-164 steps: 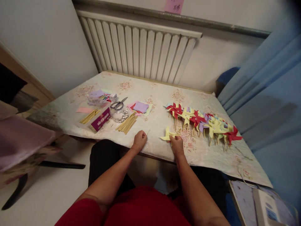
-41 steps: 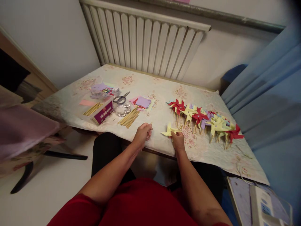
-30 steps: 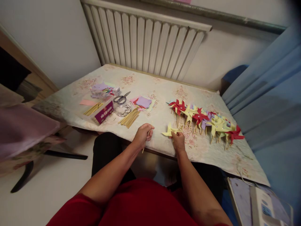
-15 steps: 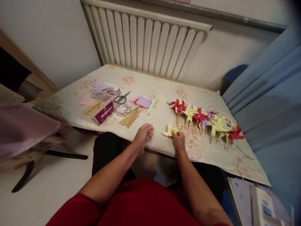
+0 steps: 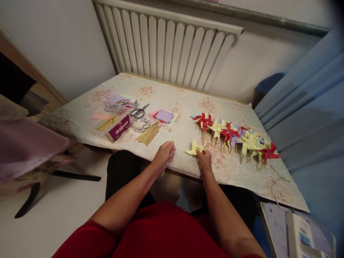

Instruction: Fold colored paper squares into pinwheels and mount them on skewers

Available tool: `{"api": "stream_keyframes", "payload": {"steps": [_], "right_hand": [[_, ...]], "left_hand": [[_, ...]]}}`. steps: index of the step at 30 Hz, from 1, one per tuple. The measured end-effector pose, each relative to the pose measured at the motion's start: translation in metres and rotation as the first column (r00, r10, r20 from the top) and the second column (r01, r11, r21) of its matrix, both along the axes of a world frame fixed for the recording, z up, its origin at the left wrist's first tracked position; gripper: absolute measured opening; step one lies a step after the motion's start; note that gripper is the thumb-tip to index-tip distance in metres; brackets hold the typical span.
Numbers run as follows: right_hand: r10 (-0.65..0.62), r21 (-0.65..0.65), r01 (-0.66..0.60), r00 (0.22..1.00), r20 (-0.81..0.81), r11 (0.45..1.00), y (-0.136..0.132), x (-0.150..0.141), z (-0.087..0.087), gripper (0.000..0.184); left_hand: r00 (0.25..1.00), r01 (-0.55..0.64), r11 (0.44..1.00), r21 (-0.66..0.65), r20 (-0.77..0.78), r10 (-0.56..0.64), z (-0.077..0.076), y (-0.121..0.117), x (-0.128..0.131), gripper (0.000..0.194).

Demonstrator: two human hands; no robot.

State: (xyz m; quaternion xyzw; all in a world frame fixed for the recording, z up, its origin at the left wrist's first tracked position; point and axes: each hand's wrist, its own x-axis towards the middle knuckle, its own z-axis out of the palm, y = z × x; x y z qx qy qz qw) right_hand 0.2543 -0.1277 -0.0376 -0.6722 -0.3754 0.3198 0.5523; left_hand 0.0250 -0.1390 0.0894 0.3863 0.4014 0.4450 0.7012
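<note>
My left hand is closed around a thin wooden stick, whose lower end pokes out below the fist near the table's front edge. To its right, my right hand pinches a pale yellow paper pinwheel with thumb and fingers. The two hands are apart. Beyond my right hand stand rows of finished-looking pinwheels in red, yellow and purple on sticks. Left of my left hand lies a bundle of wooden sticks.
A purple-and-clear box holds more sticks. Scissors, a round container of silvery pins and stacked coloured paper lie on the flowered tablecloth. A radiator stands behind; a blue curtain hangs right.
My left fist has turned slightly, and the stick's upper part no longer shows above the fingers. My right hand and the yellow pinwheel stay almost still.
</note>
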Motion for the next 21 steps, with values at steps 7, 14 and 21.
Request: {"api": "stream_keyframes", "payload": {"steps": [7, 14, 21], "right_hand": [[-0.019, 0.007, 0.019, 1.000, 0.022, 1.000, -0.002, -0.002, 0.003, 0.031], [-0.002, -0.017, 0.002, 1.000, 0.021, 1.000, -0.003, -0.002, 0.005, 0.025], [-0.038, -0.025, 0.039, 0.999, 0.032, 0.999, -0.005, -0.005, 0.007, 0.033]], "left_hand": [[0.999, -0.023, 1.000, 0.005, 0.040, 0.023, -0.007, 0.003, -0.001, 0.010], [0.996, -0.019, 1.000, 0.014, 0.090, 0.017, -0.018, 0.022, -0.003, 0.015], [0.976, 0.083, 0.995, -0.057, 0.207, -0.070, -0.033, 0.067, 0.003, 0.014]]}}
